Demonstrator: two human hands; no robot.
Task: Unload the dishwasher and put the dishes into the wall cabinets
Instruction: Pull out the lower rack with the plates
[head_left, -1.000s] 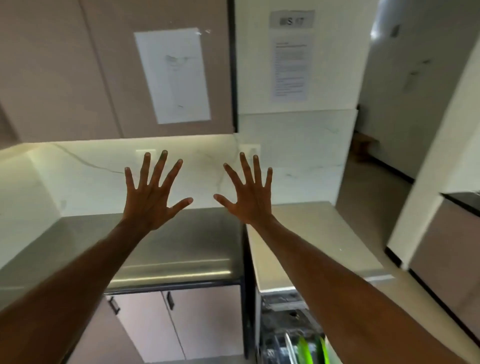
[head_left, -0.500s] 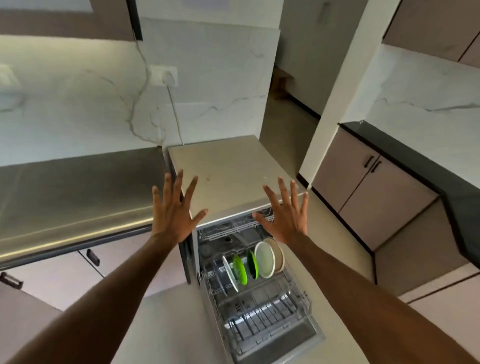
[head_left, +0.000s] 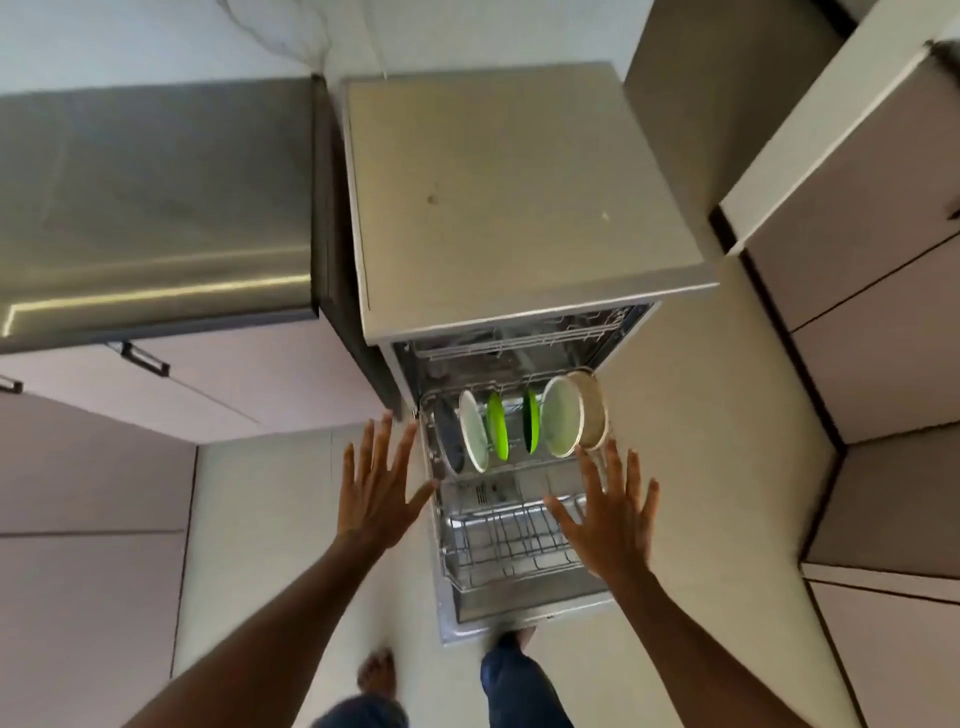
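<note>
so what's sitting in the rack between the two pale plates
In the head view, two bright green plates stand upright between the left pale plate and the right pale plate.

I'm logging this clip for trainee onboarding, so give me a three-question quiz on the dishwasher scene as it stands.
1. True or false: the left hand holds a plate.
2. How many bright green plates stand in the lower rack?
3. Which dish is rightmost: A) the beige bowl, B) a green plate, C) the dark dish?

Key: 1 false, both it and the right hand are spread open and empty; 2 two; 3 A.
</note>
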